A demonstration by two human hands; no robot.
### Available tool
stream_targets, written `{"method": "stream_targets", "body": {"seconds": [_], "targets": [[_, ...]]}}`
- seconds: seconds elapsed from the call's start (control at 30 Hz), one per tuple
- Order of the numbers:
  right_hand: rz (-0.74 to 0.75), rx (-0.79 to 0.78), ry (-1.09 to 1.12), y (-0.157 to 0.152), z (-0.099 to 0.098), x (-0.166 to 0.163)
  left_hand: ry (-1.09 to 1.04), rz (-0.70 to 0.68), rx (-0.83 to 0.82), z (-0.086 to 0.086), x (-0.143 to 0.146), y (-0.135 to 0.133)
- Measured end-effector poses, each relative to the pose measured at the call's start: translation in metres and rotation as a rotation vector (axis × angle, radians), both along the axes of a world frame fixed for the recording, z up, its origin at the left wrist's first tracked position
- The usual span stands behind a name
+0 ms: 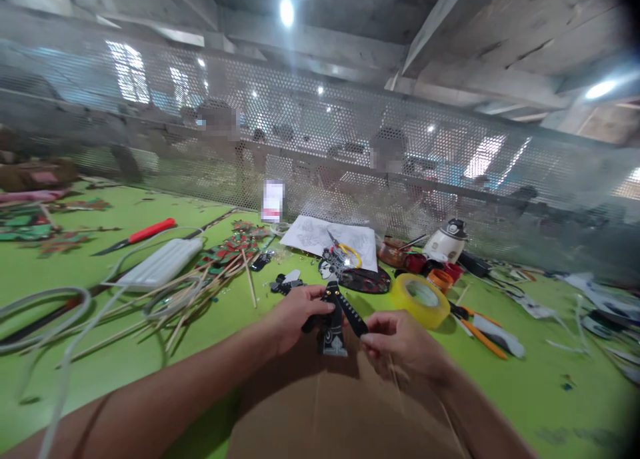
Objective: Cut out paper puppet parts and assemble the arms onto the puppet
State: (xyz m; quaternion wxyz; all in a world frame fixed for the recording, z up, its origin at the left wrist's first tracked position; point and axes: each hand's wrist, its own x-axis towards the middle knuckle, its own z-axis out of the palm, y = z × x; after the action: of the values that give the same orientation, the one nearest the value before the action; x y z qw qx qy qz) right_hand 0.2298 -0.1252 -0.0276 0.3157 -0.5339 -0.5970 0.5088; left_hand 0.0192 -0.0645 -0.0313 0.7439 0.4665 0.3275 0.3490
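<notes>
My left hand [296,318] pinches the top of a black jointed puppet figure [333,336], thumb on its front. The flat figure has white markings and small brass-coloured studs near the top. My right hand [403,344] grips the lower end of its slanting black arm strip [353,314], which carries a row of white marks. Both hands are over a brown sheet [320,412] at the front. Just beyond lie a cut-out puppet head [327,268] in black and white and other black cut pieces [287,282].
Yellow tape roll [435,304] and orange-handled pliers [483,332] lie right of my hands. Paint pots [440,280], a dark palette [367,282] and printed sheets [305,231] sit behind. Leftward are wooden sticks [200,300], a white power strip [163,264] and a red-handled knife [150,231]. A perforated screen [310,132] stands behind.
</notes>
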Motion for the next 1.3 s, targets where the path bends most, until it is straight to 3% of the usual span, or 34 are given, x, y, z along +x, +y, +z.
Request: {"method": "stream_targets", "body": {"seconds": [0.37, 0.53, 0.8, 1.07, 1.17, 1.3], "targets": [[0.020, -0.021, 0.076, 0.002, -0.006, -0.001, -0.079, -0.003, -0.039, 0.001, 0.001, 0.000], [0.025, -0.020, 0.065, 0.002, -0.006, -0.002, -0.128, 0.092, -0.051, 0.001, 0.002, 0.000], [0.008, -0.016, 0.048, 0.003, -0.004, -0.001, -0.126, -0.068, -0.184, 0.002, 0.003, 0.005], [0.080, 0.049, 0.033, 0.008, -0.012, 0.005, -0.150, -0.042, -0.060, 0.004, -0.002, 0.000], [-0.021, 0.147, -0.132, 0.013, -0.016, 0.007, -0.125, -0.027, -0.012, 0.004, -0.002, -0.002], [-0.162, 0.253, -0.262, 0.021, -0.022, 0.010, -0.033, 0.115, 0.041, 0.006, 0.000, 0.000]]}}
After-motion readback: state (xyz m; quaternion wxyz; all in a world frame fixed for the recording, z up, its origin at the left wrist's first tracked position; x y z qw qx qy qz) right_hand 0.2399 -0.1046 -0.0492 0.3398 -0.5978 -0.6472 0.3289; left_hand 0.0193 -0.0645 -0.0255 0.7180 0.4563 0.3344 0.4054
